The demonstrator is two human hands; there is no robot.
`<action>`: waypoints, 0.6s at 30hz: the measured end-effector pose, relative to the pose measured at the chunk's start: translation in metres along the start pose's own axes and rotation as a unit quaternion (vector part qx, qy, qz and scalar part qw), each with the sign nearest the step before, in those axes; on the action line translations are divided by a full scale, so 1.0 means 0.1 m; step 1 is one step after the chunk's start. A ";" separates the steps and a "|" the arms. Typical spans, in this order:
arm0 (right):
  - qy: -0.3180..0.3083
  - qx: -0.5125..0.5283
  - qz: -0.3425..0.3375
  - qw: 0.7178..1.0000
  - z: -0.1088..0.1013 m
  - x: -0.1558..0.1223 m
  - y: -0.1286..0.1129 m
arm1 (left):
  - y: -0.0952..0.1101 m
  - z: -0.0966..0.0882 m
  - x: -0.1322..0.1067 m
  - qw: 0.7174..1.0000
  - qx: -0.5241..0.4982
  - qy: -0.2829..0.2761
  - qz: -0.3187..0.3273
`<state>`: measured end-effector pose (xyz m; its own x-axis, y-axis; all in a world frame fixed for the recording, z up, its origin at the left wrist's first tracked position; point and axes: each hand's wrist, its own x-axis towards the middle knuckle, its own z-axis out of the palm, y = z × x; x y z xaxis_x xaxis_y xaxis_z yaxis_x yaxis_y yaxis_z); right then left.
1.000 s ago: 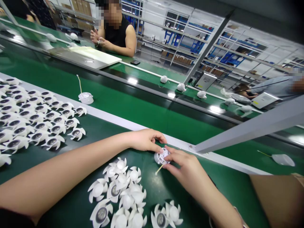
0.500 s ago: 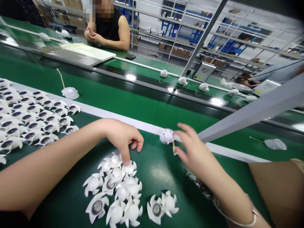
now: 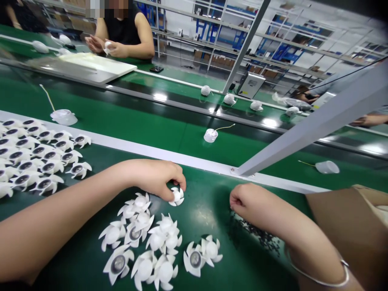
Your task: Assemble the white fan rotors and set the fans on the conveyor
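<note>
White plastic rosette [image 3: 177, 196] pinched by left fingertips [image 3: 182, 180]

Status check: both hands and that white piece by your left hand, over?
Left hand: fingertips on a white petalled plastic piece. Right hand: curled, nothing visible in it, over the green conveyor belt. Loose pile of like pieces right beside the left hand.

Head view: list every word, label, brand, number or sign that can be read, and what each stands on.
No text can be read in this view.
Grey box on a stand beyond the far belt: no legible marking.
Brown cartons on the far shelves: too small and blurred to read.
White petal-shaped parts: no lettering can be made out.
</note>
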<state>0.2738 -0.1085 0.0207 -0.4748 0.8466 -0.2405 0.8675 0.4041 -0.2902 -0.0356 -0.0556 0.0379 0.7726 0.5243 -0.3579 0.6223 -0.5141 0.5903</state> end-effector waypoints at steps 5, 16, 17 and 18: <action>-0.034 -0.131 0.080 0.988 -0.02 0.08 -0.27 | -0.03 0.09 0.08 0.996 -0.029 0.026 0.082; -0.089 -0.187 0.204 0.957 -0.03 0.17 -0.67 | -0.16 0.19 0.24 0.948 0.090 0.237 0.192; -0.084 -0.186 0.200 0.958 -0.02 0.17 -0.67 | -0.18 0.20 0.26 0.941 0.110 0.255 0.193; -0.077 -0.186 0.194 0.960 -0.01 0.17 -0.67 | -0.20 0.20 0.27 0.936 0.127 0.266 0.193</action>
<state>0.2082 -0.1210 0.0375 -0.0969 0.9083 -0.4070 0.9629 0.1890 0.1927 -0.0247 -0.0451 0.0019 0.8167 0.4947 0.2970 0.3709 -0.8444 0.3865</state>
